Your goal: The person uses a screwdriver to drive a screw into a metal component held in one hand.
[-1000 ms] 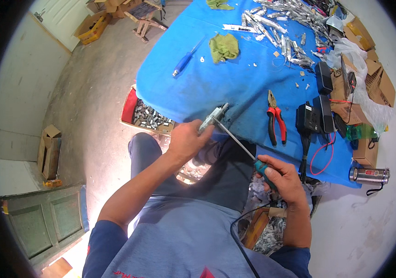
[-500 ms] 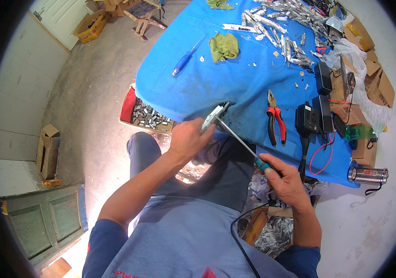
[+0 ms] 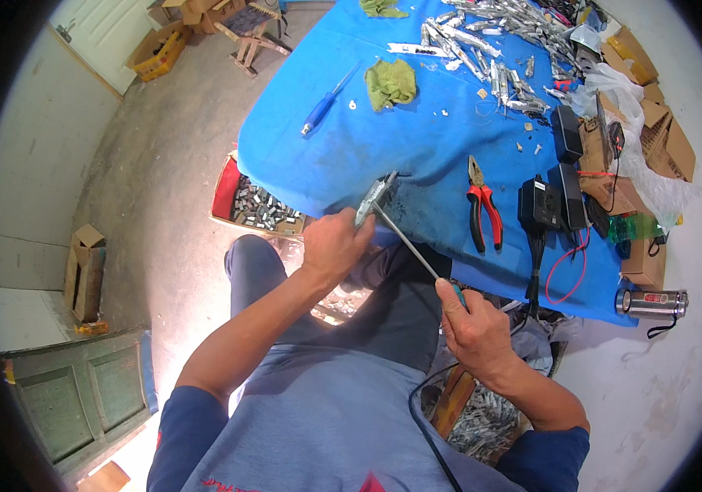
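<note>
My left hand [image 3: 334, 248] is closed around the near end of a narrow silvery-white metal piece [image 3: 373, 198]. The far end of this piece rests on a dark, worn patch at the cloth's near edge. In my right hand [image 3: 475, 330] is a screwdriver with a long metal shaft [image 3: 408, 244], its teal handle mostly covered by my fingers. The shaft's tip meets the side of the silvery piece just beyond my left fingers; whether it is wedged in, I cannot tell. Right of the piece lie combination pliers [image 3: 484, 207] with red and black handles.
A blue cloth [image 3: 293, 156] covers the table. On it lie a blue screwdriver [image 3: 319, 112], a green rag [image 3: 390, 84], a heap of silvery pieces [image 3: 490, 41] and black adapters [image 3: 539, 205]. A box of small metal parts [image 3: 262, 205] stands below the left edge. A metal flask [image 3: 651, 304] is at right.
My right hand has moved left and slightly toward my body, and the screwdriver shaft now stands steeper against the silvery piece. My left hand stays nearly in place, still holding the piece.
</note>
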The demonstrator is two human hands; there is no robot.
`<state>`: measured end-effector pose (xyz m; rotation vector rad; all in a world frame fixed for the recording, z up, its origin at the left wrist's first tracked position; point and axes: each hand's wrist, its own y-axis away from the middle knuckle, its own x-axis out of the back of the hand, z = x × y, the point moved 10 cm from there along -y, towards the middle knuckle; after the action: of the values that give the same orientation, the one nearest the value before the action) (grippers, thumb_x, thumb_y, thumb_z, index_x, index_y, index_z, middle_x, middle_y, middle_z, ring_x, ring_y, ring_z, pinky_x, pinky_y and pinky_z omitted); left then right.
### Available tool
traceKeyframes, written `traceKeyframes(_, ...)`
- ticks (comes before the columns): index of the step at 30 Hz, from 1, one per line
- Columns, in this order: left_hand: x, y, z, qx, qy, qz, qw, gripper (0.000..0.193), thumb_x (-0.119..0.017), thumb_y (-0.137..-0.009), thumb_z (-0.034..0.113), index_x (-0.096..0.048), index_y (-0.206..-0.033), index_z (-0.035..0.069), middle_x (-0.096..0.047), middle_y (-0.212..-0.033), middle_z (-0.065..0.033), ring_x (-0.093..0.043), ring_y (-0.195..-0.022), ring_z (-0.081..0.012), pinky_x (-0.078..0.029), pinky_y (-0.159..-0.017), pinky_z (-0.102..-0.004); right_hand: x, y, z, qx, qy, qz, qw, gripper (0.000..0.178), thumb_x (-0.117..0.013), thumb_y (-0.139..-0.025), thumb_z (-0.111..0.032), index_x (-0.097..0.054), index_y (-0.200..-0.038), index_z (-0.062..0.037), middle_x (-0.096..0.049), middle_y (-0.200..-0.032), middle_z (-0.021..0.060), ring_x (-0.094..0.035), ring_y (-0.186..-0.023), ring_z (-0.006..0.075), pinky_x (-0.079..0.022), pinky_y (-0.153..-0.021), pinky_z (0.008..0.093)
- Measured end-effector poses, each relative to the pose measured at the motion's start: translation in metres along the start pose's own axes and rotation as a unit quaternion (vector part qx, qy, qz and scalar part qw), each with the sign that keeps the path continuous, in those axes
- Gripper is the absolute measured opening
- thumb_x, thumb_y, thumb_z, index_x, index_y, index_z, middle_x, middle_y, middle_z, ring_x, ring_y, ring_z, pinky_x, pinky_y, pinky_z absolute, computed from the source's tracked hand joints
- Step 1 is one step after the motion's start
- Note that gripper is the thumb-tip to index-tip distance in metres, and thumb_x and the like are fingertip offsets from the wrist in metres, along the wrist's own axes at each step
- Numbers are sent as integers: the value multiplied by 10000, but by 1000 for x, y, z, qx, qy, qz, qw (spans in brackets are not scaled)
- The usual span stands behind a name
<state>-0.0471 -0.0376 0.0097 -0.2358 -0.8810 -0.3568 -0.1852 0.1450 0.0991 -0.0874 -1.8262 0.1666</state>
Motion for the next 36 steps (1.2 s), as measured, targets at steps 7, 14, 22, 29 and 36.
traceKeyframes(7,4,-3,-6,73,62,-42,994,435,-600,-891,410,-666,-789,-7,-651,-716,-246,-651,-729,-428,-504,-685,-504,-26,-1,56,-199,-384,-98,897,426,-641,-915,-144,-602,-1339,-114,-646,-897,102,-597,-657,137,-511,-617,274)
traceKeyframes(14,-23,1,-22,99,182,-128,970,463,-628,-901,428,-655,-799,-23,-550,-593,-82,-538,-539,-182,-443,-529,-382,-38,7,59,-214,-575,-137,778,482,-644,-940,-161,-537,-1394,-38,-653,-958,46,-596,-754,91,-503,-631,243)
traceKeyframes(22,-44,7,-25,223,347,-237,880,338,-660,-886,356,-565,-773,53,-443,-590,27,-409,-492,-69,-312,-432,-265,-49,13,52,-303,-647,-203,669,439,-580,-994,-192,-525,-1412,-70,-639,-982,57,-585,-695,74,-479,-567,209)
traceKeyframes(29,-40,3,-23,190,311,-162,917,378,-611,-907,340,-542,-670,53,-441,-559,26,-395,-492,-78,-305,-449,-295,-40,-1,57,-246,-503,-162,813,396,-574,-1007,-206,-560,-1385,-86,-607,-810,-17,-492,-607,24,-416,-537,198)
traceKeyframes(36,-35,1,-16,151,284,-123,939,436,-596,-899,338,-542,-641,-10,-468,-572,1,-422,-562,-100,-344,-505,-346,-10,-19,47,-119,-283,-103,946,389,-605,-960,-141,-579,-1343,-78,-631,-764,70,-574,-637,181,-473,-603,297)
